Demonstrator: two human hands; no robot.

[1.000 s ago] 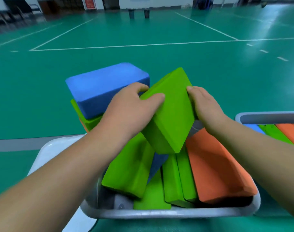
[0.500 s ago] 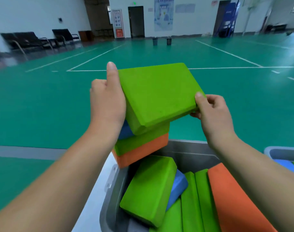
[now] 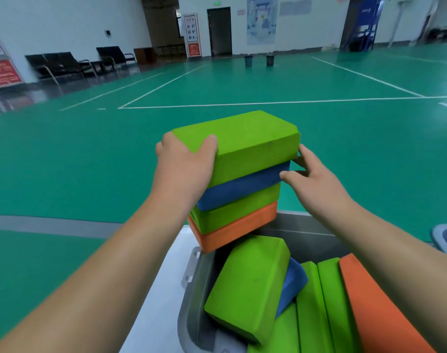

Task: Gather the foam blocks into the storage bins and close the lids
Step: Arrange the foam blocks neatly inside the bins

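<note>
Our left hand (image 3: 184, 164) clamps the top green block (image 3: 245, 141) at its 9 o'clock end; our right hand (image 3: 316, 182), held open-fingered, touches the stack (image 3: 237, 215) at 3 o'clock.

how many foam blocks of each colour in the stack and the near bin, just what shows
green blocks: 6, 2 in the stack, 4 in the bin
blue blocks: 2
orange blocks: 2
total: 10 (the lowest green one is only partly seen)
</note>
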